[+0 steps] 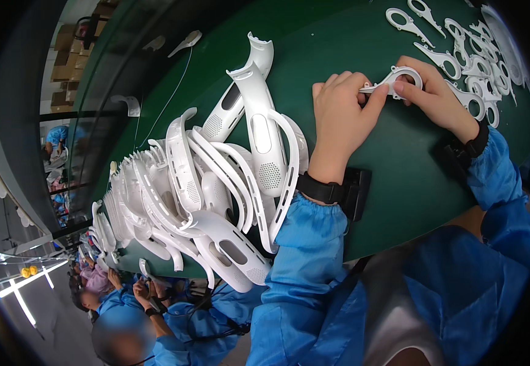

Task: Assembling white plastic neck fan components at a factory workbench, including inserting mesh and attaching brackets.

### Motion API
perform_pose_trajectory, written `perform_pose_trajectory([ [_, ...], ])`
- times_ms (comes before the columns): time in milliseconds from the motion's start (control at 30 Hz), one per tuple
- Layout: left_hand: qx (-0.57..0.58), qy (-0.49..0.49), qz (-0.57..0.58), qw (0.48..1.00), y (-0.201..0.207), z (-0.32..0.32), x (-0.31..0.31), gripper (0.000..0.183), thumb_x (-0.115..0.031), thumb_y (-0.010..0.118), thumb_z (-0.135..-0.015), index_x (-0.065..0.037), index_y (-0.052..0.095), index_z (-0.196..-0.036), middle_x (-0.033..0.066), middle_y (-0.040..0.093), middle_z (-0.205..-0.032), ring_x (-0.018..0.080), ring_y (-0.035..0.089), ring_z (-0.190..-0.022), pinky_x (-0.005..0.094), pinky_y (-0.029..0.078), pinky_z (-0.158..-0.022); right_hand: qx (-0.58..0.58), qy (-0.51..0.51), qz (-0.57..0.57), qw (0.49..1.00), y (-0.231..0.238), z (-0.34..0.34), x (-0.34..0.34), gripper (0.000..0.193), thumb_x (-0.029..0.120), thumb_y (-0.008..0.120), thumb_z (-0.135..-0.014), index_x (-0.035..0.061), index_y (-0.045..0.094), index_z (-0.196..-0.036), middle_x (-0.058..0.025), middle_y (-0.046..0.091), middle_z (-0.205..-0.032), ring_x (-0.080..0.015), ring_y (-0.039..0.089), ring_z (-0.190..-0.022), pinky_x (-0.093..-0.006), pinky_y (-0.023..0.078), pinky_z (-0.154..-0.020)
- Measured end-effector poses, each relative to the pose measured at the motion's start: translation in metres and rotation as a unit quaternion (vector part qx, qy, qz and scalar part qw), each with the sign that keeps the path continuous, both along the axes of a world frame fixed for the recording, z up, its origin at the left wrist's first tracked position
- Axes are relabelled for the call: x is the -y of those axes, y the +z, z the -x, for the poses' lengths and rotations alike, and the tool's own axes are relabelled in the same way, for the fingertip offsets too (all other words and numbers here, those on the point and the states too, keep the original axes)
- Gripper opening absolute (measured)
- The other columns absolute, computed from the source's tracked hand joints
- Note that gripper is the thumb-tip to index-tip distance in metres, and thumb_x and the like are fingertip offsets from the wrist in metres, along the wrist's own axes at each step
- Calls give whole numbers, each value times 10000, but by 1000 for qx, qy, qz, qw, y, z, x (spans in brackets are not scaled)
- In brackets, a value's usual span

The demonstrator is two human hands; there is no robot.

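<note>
Between both hands, above the green table [393, 152], is a white plastic ring-shaped part [412, 72] with a tapering arm. My left hand [345, 110] pinches the narrow end of it, thumb pressed near the arm. My right hand [434, 97] grips the round end, its thumb on the ring and fingers behind, partly hidden. Just beyond my right hand lies a loose pile of similar white ring-shaped parts [477, 66]. To the left of my left arm rests a large heap of curved white plastic shells [216, 177], some with perforated grilles and oval windows.
Two long curved shells [254, 91] stick up from the heap toward the table's middle. A small white piece [187, 43] with a thin cable lies at the far left. A clear plastic bag [504, 39] borders the ring pile. Co-workers in blue [186, 329] sit at the lower left.
</note>
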State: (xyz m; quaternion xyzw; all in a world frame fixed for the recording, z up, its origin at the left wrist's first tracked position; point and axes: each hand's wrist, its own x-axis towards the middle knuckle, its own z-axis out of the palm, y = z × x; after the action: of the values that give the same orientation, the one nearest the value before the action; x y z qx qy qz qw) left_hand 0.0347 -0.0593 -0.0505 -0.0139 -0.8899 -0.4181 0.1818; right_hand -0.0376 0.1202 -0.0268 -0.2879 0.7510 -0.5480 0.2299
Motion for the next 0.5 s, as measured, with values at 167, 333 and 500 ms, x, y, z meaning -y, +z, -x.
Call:
perform_pose_trajectory([
  [167, -11, -2, -5, 1000, -1, 1, -1, 285, -302, 683, -821, -62, 599, -692, 12, 540, -609, 186, 527, -641, 335, 302, -700, 10, -15, 3, 1000, 1, -3, 1, 199, 246, 589, -915, 55, 553, -872, 32, 492, -727, -42, 474, -637, -198, 374, -571],
  [333, -20, 1, -5, 1000, 0, 1, -1, 291, -304, 684, -820, -61, 597, -685, 12, 534, -604, 184, 524, -638, 334, 300, -698, 11, -8, 6, 1000, 1, -1, 0, 191, 239, 586, -918, 56, 554, -874, 33, 492, -724, -42, 473, -637, -198, 374, -572],
  [500, -6, -6, 0, 1000, 0, 1, 0, 242, -266, 694, -783, -50, 612, -714, 29, 531, -616, 225, 531, -654, 360, 321, -677, 13, 1, -2, 1000, 0, 1, -1, 180, 228, 581, -919, 59, 550, -868, 34, 486, -714, -41, 472, -636, -198, 367, -568],
])
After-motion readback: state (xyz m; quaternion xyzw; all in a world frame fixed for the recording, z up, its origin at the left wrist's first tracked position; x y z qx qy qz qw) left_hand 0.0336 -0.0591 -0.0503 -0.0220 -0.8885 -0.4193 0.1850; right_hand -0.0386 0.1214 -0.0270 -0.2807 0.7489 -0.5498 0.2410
